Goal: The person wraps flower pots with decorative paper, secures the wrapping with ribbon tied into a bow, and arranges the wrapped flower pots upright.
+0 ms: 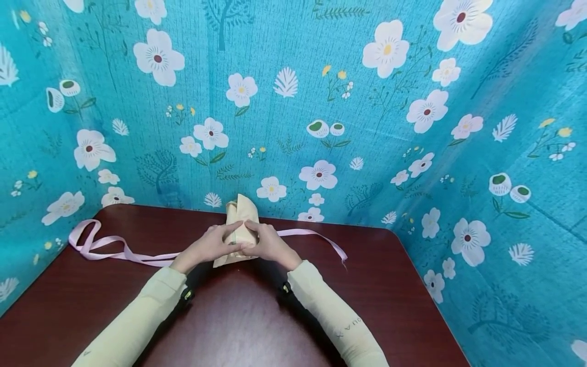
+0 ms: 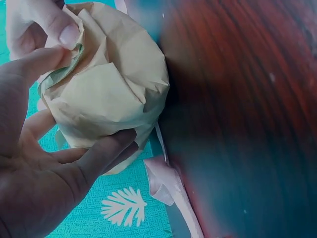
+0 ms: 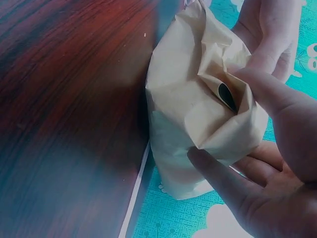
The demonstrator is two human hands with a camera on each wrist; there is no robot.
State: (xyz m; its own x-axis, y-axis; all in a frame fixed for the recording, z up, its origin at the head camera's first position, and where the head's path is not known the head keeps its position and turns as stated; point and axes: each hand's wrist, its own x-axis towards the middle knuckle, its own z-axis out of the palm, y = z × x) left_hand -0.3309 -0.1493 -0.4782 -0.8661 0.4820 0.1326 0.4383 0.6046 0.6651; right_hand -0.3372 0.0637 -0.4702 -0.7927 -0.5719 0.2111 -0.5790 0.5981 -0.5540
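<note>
A bundle wrapped in tan paper [image 1: 246, 209] stands near the table's back edge with both hands around it. My left hand [image 1: 208, 247] grips its left side, the thumb up at the folds and the fingers spread along the side. My right hand [image 1: 271, 245] holds the other side in the same manner, and the two thumbs come close together. In the left wrist view the paper's end [image 2: 99, 94] is creased into pleats, and a green strip [image 2: 64, 74] shows at the fold near the thumbs. The right wrist view shows a small dark gap between the folds. What the paper encloses is hidden.
A pale pink ribbon [image 1: 124, 251] lies looped on the table to the left, and its other end [image 1: 316, 233] trails out to the right of the bundle. Behind the dark red wooden table [image 1: 367, 295] hangs a turquoise flowered cloth [image 1: 293, 102], which also closes off the right side.
</note>
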